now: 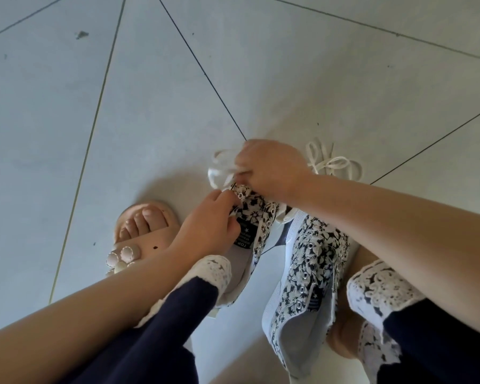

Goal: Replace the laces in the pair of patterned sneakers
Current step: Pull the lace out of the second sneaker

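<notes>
Two black-and-white floral sneakers stand on the floor between my legs. The left sneaker (254, 217) has its tongue with a black label showing. My left hand (208, 225) pinches that sneaker's eyelet edge near the toe end. My right hand (269, 169) grips a white lace (222, 164) just above the same eyelets. The right sneaker (305, 267) lies beside it with bare metal eyelets and no lace. A second white lace (333, 162) lies in loose loops on the floor behind my right wrist.
My left foot in a beige sandal (139, 231) with pale flower trim sits left of the sneakers. Dark trouser legs with white lace cuffs (380, 286) frame both shoes. Grey floor tiles (150, 92) with dark grout lines spread all around.
</notes>
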The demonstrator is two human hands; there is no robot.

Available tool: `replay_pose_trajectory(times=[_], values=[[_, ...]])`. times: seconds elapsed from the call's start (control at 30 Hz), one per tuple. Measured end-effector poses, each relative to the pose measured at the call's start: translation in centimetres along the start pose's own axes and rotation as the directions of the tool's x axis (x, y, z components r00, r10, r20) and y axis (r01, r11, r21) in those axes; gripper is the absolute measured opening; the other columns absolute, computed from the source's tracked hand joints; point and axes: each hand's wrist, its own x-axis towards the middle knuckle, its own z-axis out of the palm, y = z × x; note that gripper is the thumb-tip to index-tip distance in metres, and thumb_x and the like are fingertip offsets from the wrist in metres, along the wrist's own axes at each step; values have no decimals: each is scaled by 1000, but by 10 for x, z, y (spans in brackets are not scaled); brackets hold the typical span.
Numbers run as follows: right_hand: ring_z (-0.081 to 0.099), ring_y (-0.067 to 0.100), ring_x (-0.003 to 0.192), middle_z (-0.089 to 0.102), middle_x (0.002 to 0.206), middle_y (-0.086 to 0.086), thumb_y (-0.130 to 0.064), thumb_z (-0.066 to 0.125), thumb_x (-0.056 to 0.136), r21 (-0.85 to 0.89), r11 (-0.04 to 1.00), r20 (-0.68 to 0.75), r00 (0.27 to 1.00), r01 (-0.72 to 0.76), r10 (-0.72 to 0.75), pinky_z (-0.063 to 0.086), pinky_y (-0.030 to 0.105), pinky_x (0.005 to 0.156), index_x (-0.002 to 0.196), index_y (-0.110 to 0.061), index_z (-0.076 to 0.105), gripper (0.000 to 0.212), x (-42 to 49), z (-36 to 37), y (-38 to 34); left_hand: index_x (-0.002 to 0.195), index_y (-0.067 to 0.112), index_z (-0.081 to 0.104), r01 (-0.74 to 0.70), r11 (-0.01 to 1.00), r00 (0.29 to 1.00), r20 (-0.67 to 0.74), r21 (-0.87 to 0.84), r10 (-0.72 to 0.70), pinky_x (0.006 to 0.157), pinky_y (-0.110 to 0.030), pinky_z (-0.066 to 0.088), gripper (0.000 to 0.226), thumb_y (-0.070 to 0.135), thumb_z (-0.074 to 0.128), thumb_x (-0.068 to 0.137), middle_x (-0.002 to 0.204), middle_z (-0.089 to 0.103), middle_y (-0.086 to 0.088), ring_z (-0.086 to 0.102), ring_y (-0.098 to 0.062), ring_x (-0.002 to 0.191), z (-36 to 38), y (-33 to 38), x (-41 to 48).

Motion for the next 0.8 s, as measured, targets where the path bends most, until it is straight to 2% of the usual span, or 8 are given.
replay_pose_trajectory(times=[0.07,0.13,0.2,0.3,0.43,0.57,0.7,0.8], values=[[48,12,72,48,73,-6,-23,55,91,282,940,-117,965,-194,234,33,16,58,84,-10,60,16,-3,-20,20,118,14,52,3,1000,1000,3,-19,-3,76,-33,45,32,11,48,87,107,50,-3,54,-23,84,0,-1,0],[54,3,59,53,67,-6,-18,60,88,592,746,-223,828,-304,514,42,12,56,77,-13,58,12,-7,-47,45,120,15,51,-3,1000,1000,14,-18,4,74,-31,46,32,13,47,88,107,49,-2,53,-20,76,0,-2,1],[53,-4,49,54,63,-7,-19,60,88,616,715,-322,722,-331,612,39,4,51,77,-14,57,13,-15,-60,60,119,15,51,-22,1000,1000,23,-12,22,69,-29,45,31,13,46,89,103,47,1,48,-15,67,0,0,2],[59,8,62,60,68,-2,-23,57,90,520,791,-336,774,-323,537,44,14,66,81,-11,61,16,-22,-45,57,118,15,53,-39,999,999,13,-12,39,69,-31,46,30,12,46,89,102,47,1,48,-15,66,0,1,2],[47,9,71,51,77,-6,-33,53,93,251,947,-22,977,-199,211,32,17,65,83,-16,59,21,-20,-9,32,118,13,52,-36,999,999,17,0,36,73,-35,47,30,12,47,88,100,47,0,53,-21,74,0,2,0],[46,17,78,44,77,-3,-28,50,91,77,996,41,997,54,-58,40,27,68,85,-23,61,14,-7,6,13,119,16,51,-44,999,999,21,23,44,71,-30,43,32,13,48,87,100,47,1,50,-16,79,0,3,1],[43,16,81,45,87,-1,-20,48,92,-57,996,43,997,67,-65,41,30,68,95,-20,65,18,-3,10,6,118,12,52,-49,999,999,17,24,48,74,-30,44,32,11,48,87,108,49,0,51,-18,85,0,4,0],[51,15,72,48,74,-5,-17,47,92,60,998,13,999,-33,32,41,26,61,75,-22,56,21,-3,7,3,119,12,52,-33,999,999,23,16,33,78,-35,46,32,12,48,87,109,50,-3,55,-23,89,0,3,0]])
